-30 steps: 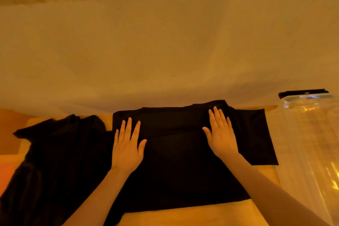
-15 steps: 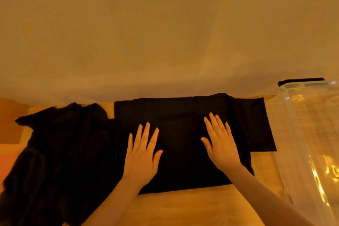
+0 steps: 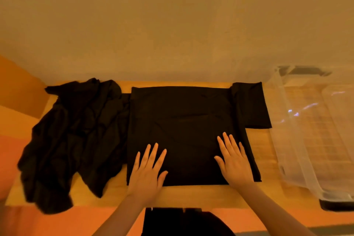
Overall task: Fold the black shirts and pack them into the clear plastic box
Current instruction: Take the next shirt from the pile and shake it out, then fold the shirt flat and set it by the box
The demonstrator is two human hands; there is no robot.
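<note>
Two flat, open hands, left hand (image 3: 146, 170) and right hand (image 3: 234, 161), are pressed on a half-folded black shirt (image 3: 183, 130); the sleeve (image 3: 251, 105) likely must be folded in next.

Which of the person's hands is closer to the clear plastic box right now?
The right hand. It lies flat on the spread black shirt near its right edge, on the side toward the clear plastic box. The left hand lies flat farther left on that shirt.
</note>
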